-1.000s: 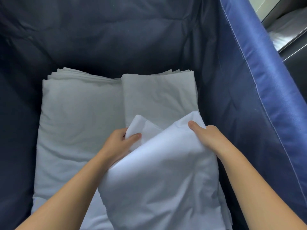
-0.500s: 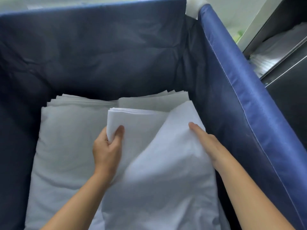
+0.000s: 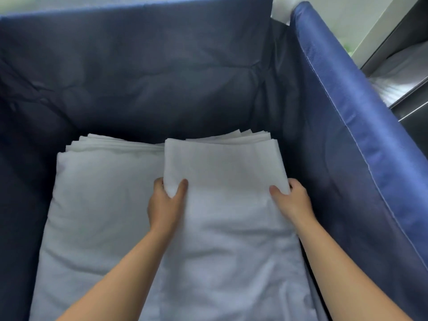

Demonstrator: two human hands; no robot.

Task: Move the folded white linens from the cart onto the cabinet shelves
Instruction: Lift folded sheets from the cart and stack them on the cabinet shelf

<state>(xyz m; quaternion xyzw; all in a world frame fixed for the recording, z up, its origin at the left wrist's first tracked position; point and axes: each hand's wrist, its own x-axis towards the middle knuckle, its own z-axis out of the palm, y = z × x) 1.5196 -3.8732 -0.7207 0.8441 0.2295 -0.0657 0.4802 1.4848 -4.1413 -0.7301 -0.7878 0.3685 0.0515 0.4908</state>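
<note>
A person's left hand (image 3: 165,205) and right hand (image 3: 290,201) are gripping opposite side edges of a folded sheet (image 3: 227,172), thumbs on top and fingers curled under, as it is lying on the right-hand stack inside the blue cart (image 3: 361,144). The sheet's long axis is running away from the person, both hands equally near its far end. Two stacks are sitting side by side, the left stack (image 3: 104,193) untouched; the cabinet shelf (image 3: 400,72), already bearing linen, is waiting beyond the cart's right wall.
</note>
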